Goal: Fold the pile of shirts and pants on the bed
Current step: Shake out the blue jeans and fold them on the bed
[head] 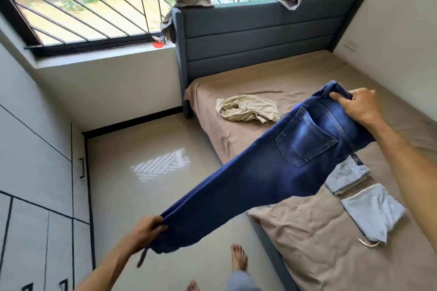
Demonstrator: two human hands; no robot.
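Left hand [147, 229] is gripping the leg hems of the jeans [255, 172], fingers curled round the bunched cuffs, down low over the floor [142, 160]. The jeans are dark blue denim with a faded back pocket facing up, legs stacked together, stretched taut in the air. Long axis runs diagonally from lower left up to upper right, waistband at the high end. They cross the bed [295, 231] edge, with open floor on the left beside the wardrobe [35, 172]. A crumpled beige garment [247, 108] sits further up the bed. Right hand [359, 106] pinches the waistband. Two folded pale pieces [373, 210] lie on the sheet under the right arm.
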